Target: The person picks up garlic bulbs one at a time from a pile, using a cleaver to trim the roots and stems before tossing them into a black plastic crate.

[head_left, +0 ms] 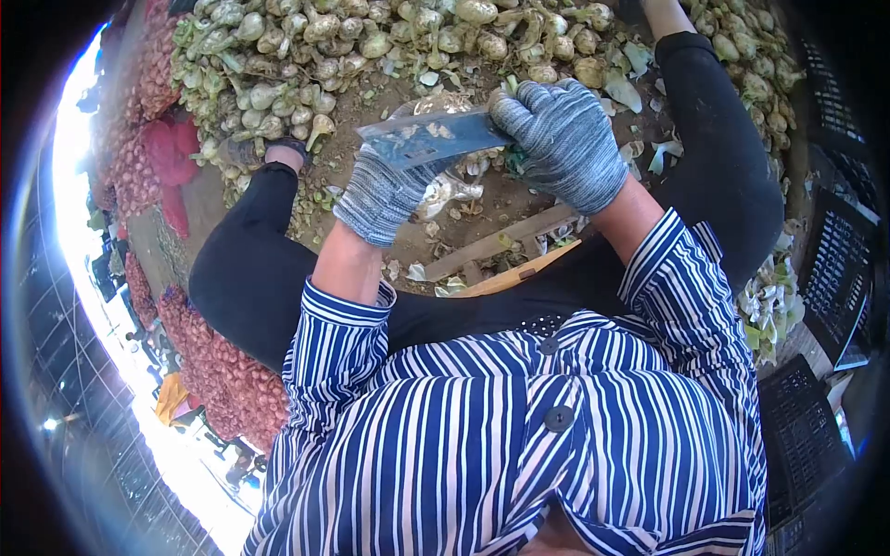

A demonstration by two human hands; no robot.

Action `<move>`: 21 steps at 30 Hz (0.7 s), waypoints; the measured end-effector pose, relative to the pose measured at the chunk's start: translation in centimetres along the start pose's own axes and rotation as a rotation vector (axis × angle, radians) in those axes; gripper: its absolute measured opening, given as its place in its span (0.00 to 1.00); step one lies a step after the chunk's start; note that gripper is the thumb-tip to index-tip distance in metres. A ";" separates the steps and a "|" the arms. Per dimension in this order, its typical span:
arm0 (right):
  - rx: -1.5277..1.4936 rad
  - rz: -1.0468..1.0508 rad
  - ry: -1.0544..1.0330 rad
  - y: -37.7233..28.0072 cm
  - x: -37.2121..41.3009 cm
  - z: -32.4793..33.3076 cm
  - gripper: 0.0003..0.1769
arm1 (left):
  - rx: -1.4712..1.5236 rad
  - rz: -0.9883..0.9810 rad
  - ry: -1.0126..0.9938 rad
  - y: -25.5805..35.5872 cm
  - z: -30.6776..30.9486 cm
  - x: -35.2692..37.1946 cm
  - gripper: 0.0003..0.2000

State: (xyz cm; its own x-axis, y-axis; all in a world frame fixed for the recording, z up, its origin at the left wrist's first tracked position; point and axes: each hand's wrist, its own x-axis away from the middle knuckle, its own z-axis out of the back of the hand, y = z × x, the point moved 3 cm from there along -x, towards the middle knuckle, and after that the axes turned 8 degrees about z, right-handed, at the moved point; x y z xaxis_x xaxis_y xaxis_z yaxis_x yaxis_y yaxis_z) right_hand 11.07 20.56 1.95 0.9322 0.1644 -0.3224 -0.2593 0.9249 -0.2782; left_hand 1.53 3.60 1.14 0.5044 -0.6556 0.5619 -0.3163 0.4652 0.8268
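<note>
Knife [431,137] held level between two gloved hands, above the lap.
Red mesh sacks [232,380] are stacked at the left. The left hand [380,190] curls under the blade's tip, and I cannot tell what it grips. The right hand [561,139] is clamped on the handle end. A heap of pale bulbs [306,46] lies on the far side, with black crates [834,269] at the right.

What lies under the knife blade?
The gloved left hand sits under the blade, pale trimmings on the ground below. Whatever it holds is covered by the blade.
</note>
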 end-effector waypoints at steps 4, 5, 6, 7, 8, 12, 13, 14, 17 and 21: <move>-0.095 -0.087 0.035 2.4 0.2 -1.4 0.13 | -0.662 -0.361 0.021 -5.1 2.5 -2.4 0.20; -0.089 -0.185 -0.034 4.6 0.7 -2.9 0.13 | -0.353 -0.245 -0.026 0.3 0.1 0.5 0.23; -0.084 -0.281 -0.098 6.0 1.4 -3.7 0.14 | -0.049 -0.127 -0.070 4.5 -1.8 2.5 0.25; -0.047 -0.285 0.033 6.5 1.8 -3.3 0.18 | -0.194 -0.024 0.082 6.1 -2.3 3.2 0.33; -0.173 -0.378 -0.015 6.0 1.1 -2.1 0.12 | -0.095 -0.101 0.146 5.9 -1.8 3.4 0.31; -0.862 -0.741 0.252 5.6 2.1 -2.9 0.11 | 0.192 -0.133 0.224 3.3 1.6 1.4 0.27; -1.157 -0.859 0.315 5.5 2.2 -3.1 0.10 | 0.332 -0.060 0.200 1.9 2.8 0.8 0.26; -1.346 -0.916 0.348 5.8 2.5 -3.0 0.11 | 0.466 0.003 0.168 1.2 3.6 -0.1 0.25; -1.786 -1.045 0.523 5.1 3.5 -2.1 0.14 | 0.857 0.242 0.319 2.1 3.9 -1.4 0.21; -1.809 -1.217 0.532 5.0 3.8 -1.7 0.16 | 0.729 -0.074 0.139 9.0 0.3 -4.7 0.22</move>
State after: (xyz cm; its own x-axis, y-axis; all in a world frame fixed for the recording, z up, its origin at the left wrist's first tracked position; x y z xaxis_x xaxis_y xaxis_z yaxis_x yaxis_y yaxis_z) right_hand 12.93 25.22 -2.20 0.7249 -0.4285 0.5393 0.0318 -0.7613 -0.6476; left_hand -3.99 10.70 5.94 0.6267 -0.5664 0.5352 -0.7058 -0.1213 0.6980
